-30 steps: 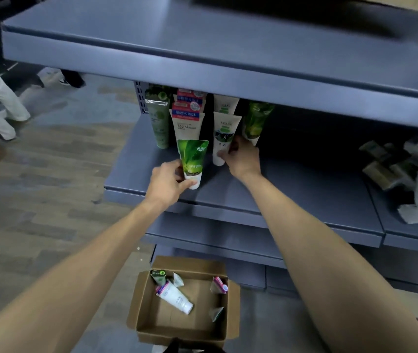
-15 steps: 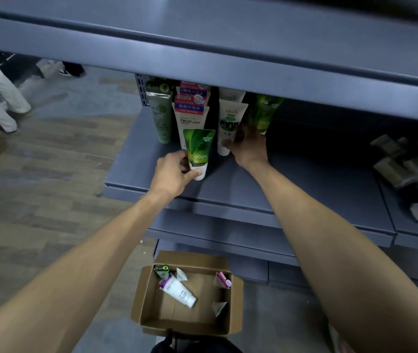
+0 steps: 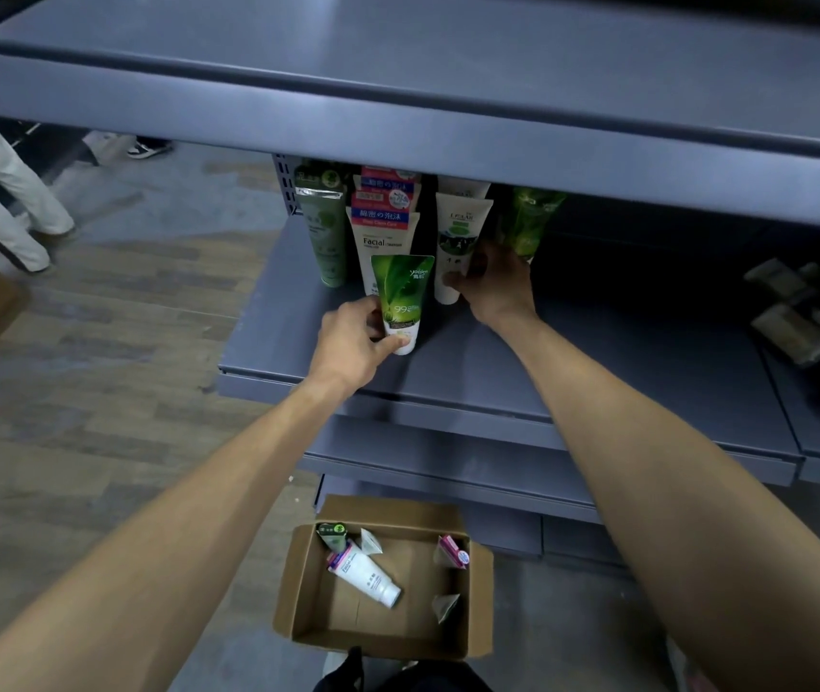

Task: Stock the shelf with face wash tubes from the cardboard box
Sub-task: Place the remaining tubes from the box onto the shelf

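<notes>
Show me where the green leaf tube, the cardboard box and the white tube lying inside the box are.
green leaf tube [image 3: 404, 292]: head view, on its green printed front.
cardboard box [image 3: 293, 581]: head view, on its left wall.
white tube [image 3: 367, 577]: head view, on the middle of its body.

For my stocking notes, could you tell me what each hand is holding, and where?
Left hand grips the green tube at its white cap end. Right hand holds the white tube near its base.

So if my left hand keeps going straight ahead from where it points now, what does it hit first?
Left hand holds the green tube upright on the shelf. Pushed on, that tube would probably meet the Facial tube right behind it first, though depth is unclear.
</notes>
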Demonstrator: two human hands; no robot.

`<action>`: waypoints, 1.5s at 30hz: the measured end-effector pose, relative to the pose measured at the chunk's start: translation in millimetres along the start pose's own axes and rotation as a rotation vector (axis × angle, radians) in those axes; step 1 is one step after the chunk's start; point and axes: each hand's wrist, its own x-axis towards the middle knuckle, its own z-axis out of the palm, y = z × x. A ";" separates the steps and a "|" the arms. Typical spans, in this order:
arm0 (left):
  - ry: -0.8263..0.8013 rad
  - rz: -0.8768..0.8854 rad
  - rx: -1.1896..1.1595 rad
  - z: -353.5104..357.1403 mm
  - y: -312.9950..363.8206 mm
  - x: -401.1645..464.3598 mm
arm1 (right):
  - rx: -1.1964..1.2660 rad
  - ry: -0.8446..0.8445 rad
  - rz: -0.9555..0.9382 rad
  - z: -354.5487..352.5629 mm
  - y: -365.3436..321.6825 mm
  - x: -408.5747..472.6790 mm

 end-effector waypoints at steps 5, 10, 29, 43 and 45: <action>0.002 0.006 0.008 1.8 1.3 -0.4 | -0.007 0.009 -0.006 1.9 0.2 1.7; 0.027 -0.032 0.011 4.6 6.1 -2.9 | -0.044 0.005 -0.008 1.3 -0.3 2.1; -0.083 0.084 0.017 85.1 68.5 16.3 | 0.142 0.153 0.081 -79.6 125.5 -62.3; -0.039 0.104 0.121 114.0 90.9 53.8 | 0.053 0.251 -0.062 -69.0 138.3 -58.0; -0.041 0.103 0.147 114.1 92.5 57.1 | 0.060 0.253 -0.059 -68.3 138.8 -57.5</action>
